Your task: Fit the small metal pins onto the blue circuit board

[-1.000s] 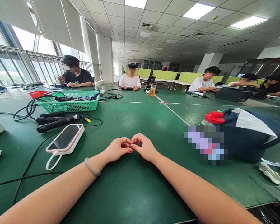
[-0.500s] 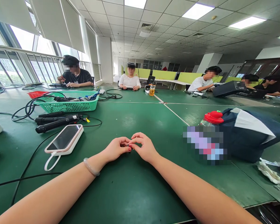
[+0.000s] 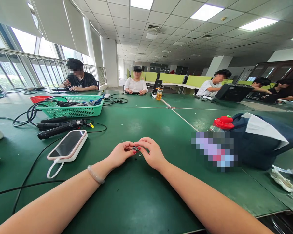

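Silvery small part [image 3: 135, 148] sits between the pinched fingers of left hand [image 3: 120, 154] and right hand [image 3: 152, 153].

Both hands [image 3: 134, 152] hold a small metallic piece [image 3: 135, 149] above the green counter [image 3: 141, 195], mid-frame; a phone [image 3: 67, 147] lies left.
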The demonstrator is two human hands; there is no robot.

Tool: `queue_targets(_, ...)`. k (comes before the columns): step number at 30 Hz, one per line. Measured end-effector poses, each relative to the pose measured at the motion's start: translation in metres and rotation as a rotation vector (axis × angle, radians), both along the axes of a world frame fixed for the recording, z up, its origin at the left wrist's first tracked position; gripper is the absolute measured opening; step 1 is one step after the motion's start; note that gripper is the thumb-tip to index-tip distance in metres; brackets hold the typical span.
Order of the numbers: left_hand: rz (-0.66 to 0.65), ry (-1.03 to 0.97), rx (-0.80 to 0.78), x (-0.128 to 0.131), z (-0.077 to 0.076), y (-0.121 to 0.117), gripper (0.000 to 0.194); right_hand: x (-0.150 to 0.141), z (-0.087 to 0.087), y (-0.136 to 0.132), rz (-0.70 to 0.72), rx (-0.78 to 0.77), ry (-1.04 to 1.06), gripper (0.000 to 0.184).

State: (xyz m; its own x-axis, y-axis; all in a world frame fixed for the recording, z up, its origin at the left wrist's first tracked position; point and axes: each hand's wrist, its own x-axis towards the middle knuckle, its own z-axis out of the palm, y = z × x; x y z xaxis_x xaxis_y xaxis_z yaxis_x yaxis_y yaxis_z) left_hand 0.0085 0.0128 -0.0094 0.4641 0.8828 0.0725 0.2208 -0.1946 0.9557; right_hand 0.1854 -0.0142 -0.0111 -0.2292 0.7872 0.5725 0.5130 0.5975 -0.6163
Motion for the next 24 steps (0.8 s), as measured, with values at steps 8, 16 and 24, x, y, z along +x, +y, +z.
queue_targets(8, 0.194, 0.098, 0.050, -0.003, -0.005, 0.005, 0.038, 0.003, -0.008, 0.004, 0.042, -0.110, -0.290, 0.023)
queue_targets(16, 0.210, 0.083, 0.046, -0.002, -0.006, 0.005, 0.037, -0.005, -0.016, 0.004, 0.101, -0.065, -0.363, 0.009)
queue_targets(24, 0.192, 0.081, 0.071, -0.002, -0.008, 0.006, 0.037, -0.006, -0.012, 0.005, 0.069, -0.042, -0.416, 0.009)
